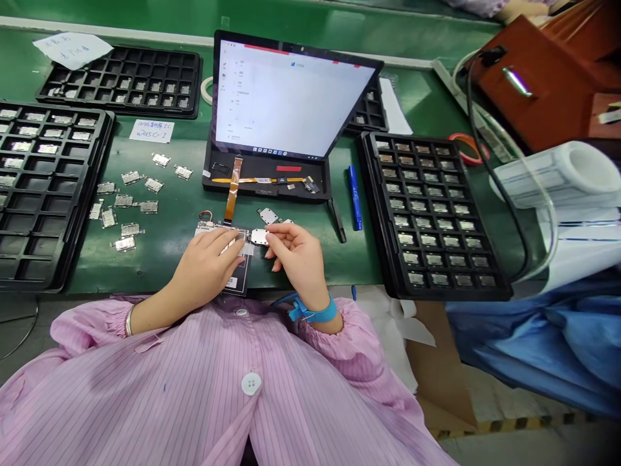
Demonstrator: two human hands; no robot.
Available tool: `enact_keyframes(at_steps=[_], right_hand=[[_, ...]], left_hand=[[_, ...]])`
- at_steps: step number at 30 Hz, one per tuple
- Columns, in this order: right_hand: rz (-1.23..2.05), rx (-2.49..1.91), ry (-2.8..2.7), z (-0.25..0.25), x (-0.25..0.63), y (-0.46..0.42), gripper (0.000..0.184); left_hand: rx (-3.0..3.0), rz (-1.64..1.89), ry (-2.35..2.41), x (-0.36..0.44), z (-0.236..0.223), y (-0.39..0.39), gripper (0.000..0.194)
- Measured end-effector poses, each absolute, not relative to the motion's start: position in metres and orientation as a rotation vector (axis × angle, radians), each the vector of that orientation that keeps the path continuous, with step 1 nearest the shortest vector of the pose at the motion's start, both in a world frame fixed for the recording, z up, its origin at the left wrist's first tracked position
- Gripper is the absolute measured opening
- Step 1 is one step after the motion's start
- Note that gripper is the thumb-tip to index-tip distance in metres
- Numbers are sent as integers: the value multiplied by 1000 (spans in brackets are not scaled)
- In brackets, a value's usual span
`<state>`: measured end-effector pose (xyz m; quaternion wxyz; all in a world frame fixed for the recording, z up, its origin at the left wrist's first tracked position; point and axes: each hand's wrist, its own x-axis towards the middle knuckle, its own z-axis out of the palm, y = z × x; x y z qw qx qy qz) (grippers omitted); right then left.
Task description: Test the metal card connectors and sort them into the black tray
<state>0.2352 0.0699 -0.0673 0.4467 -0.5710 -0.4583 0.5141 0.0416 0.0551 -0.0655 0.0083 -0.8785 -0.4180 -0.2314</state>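
Note:
My left hand [206, 262] lies across a dark circuit board [237, 285] at the bench's front edge, its fingers bent over the top; the thumb is hidden. Thumb and fingertips of my right hand [298, 259] pinch a small white-faced circuit module [259, 237] at the board's right side. Whether the module is seated in a connector I cannot tell. An orange ribbon cable [233, 191] runs from the board up to a black tray holding a lit display screen [291, 97]. Just behind my right fingers lies another white module [268, 215].
Several small metal modules [123, 200] lie loose at left, near a handwritten label [152, 131]. Black compartment trays stand at left [104, 139], back left [196, 84] and right [485, 275]. A blue marker [354, 197] lies beside the right tray. Cables hang near a brown box [533, 97].

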Motion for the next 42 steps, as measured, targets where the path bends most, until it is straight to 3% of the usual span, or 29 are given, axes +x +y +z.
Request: enact_keyframes(at_steps=[20,30,37,42], right_hand=[[1257,-1413,-1147,-70,234,68,27],[1269,-1414,-1155,-71,236,68,26],[1258,-1324,-1201,-76,240,66,29],[1268,-1280,-1160,-77,239,66,38]], left_hand=[[-2748,-720,-1308,42,-66,55,24],[-2755,-432,-1307,46,-60,55,35],[-2821,-498,-1418,73,-47,74,34],[-2872,-382,-1504,87,-47,85,16]])
